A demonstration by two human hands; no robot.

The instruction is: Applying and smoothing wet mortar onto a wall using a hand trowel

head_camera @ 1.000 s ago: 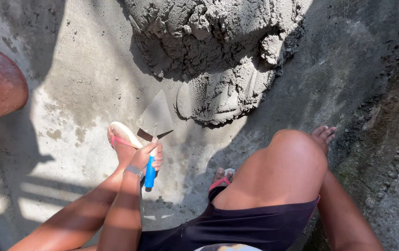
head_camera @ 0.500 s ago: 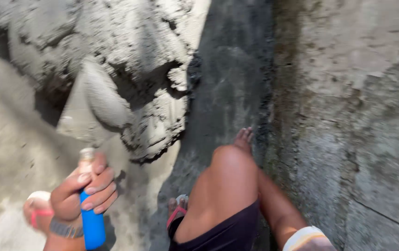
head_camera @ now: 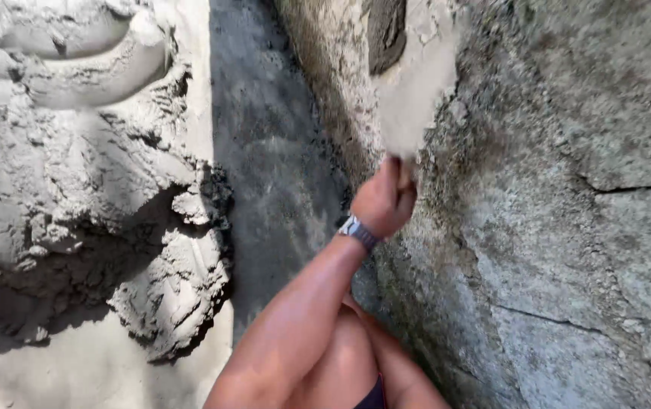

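- The grey, mortar-laden trowel blade point(head_camera: 415, 91) is smeared by motion blur.
- Its handle is hidden inside the raised hand point(head_camera: 383, 201).
- The heap of wet grey mortar point(head_camera: 90, 174) runs off the left edge.

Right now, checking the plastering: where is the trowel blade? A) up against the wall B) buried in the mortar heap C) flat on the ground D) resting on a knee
A: the hand holds the trowel raised, its mortar-covered blade against the rough wall, away from the mortar heap.

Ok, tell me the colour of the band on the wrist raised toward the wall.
Grey, with lighter silvery patches; the wristband shows in the head view.
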